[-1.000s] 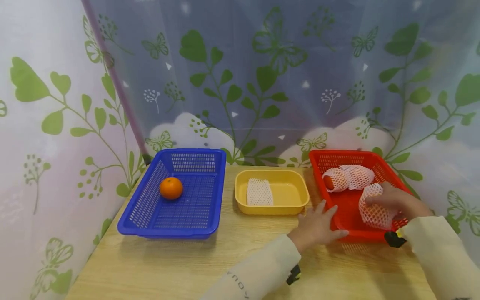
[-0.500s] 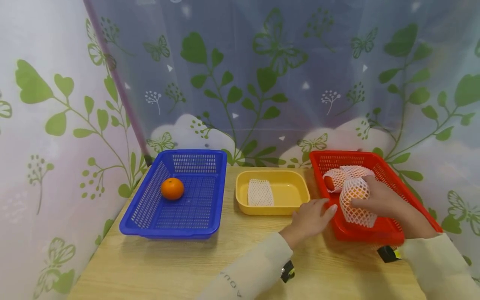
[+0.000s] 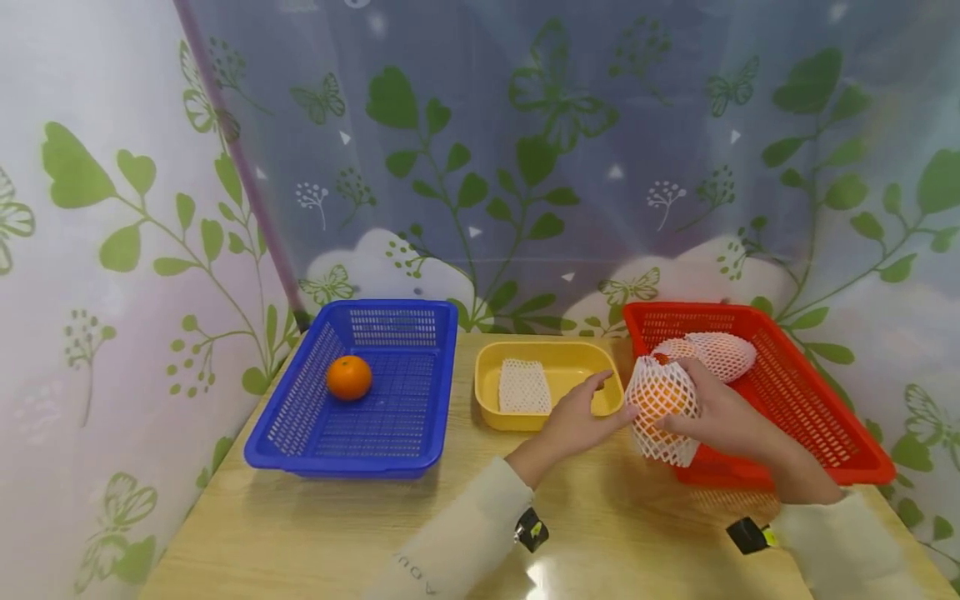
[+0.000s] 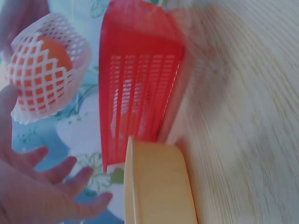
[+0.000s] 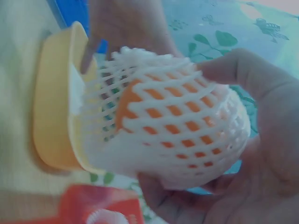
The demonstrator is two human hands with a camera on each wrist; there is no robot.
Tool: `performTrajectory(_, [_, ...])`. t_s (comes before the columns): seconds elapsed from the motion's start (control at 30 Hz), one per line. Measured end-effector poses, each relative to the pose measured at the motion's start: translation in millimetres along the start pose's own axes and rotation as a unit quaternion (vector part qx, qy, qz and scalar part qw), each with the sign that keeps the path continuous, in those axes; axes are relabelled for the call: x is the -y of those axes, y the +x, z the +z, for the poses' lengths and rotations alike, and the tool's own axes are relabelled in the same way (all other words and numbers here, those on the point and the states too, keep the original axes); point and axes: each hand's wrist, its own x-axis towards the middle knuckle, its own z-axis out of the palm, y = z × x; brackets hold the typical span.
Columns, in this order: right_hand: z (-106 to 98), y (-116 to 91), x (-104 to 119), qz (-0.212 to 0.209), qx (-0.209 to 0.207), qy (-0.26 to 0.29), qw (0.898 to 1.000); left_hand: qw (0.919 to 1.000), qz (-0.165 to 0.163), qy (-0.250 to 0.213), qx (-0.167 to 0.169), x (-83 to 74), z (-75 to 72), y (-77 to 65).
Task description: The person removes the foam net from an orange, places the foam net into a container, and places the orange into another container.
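An orange in a white foam net sleeve [image 3: 663, 404] is up in the air by the left edge of the red basket [image 3: 840, 429]. My right hand [image 3: 723, 408] grips it from the right; in the right wrist view, thumb and fingers curve around the netting [image 5: 177, 121]. Spread fingers on my left hand [image 3: 577, 421] reach toward the sleeve from the left, the thumb tip right at the netting. The left wrist view shows the palm [image 4: 42, 186] facing the netted orange [image 4: 44, 74] with fingers extended. Other netted fruits [image 3: 720, 354] lie at the back of the red basket.
A yellow tray [image 3: 487, 417] holding a flat white foam net [image 3: 523, 386] stands in the middle, behind my left hand. At the left is a blue basket [image 3: 352, 465] with one bare orange [image 3: 349, 377] inside. A patterned curtain [image 3: 480, 167] hangs behind the wooden table [image 3: 337, 533].
My right hand has lifted the netted orange out of the red basket and carried it left. My left hand has let go of the basket's rim and moved left, its fingers now opened toward the orange.
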Motion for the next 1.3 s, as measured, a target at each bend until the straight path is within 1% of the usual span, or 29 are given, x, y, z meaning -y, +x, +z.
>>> performTrajectory(0.17, [24,5,0,-0.029,-0.023,0.018,0.999,0.9975,0.030,-0.058,0.026,10.9,-21.7,-14.7])
performTrajectory(0.27, [38,10,0,-0.042,-0.026,0.047,0.998,0.9941,0.051,-0.087,0.040,16.4,-32.1,-24.3])
performTrajectory(0.37, [51,12,1,-0.062,-0.038,0.056,0.996,0.9894,0.068,-0.114,0.058,19.9,-40.0,-32.4])
performTrajectory(0.47, [65,14,3,-0.090,-0.053,0.044,0.994,0.9846,0.072,-0.142,0.072,23.3,-46.2,-40.9])
performTrajectory(0.53, [72,14,4,-0.099,-0.058,0.036,0.993,0.9808,0.066,-0.166,0.078,25.6,-49.6,-46.6])
performTrajectory(0.6, [78,14,5,-0.100,-0.058,0.035,0.993,0.9782,0.060,-0.182,0.080,28.2,-51.6,-51.3])
performTrajectory(0.67, [83,13,6,-0.090,-0.054,0.042,0.994,0.9769,0.058,-0.189,0.080,31.2,-52.6,-54.7])
performTrajectory(0.7, [86,13,6,-0.085,-0.050,0.046,0.994,0.9773,0.056,-0.188,0.078,32.3,-53.1,-56.6])
performTrajectory(0.8, [96,13,6,-0.082,-0.041,0.054,0.994,0.9829,0.053,-0.163,0.066,37.8,-53.3,-61.9])
performTrajectory(0.93, [110,14,3,-0.088,-0.028,0.047,0.995,0.9908,0.044,-0.120,0.044,45.1,-50.4,-67.6])
performTrajectory(1.0, [116,14,2,-0.091,-0.025,0.044,0.995,0.9931,0.042,-0.103,0.038,48.1,-48.3,-69.7])
performTrajectory(1.07, [124,14,1,-0.091,-0.025,0.042,0.995,0.9958,0.044,-0.073,0.035,51.2,-46.0,-71.8])
performTrajectory(1.2, [141,13,1,-0.083,-0.020,0.043,0.995,0.9983,0.048,-0.011,0.030,59.3,-41.5,-77.0])
performTrajectory(1.3, [153,12,-2,-0.072,-0.013,0.050,0.996,0.9984,0.045,0.011,0.032,66.0,-37.9,-79.9])
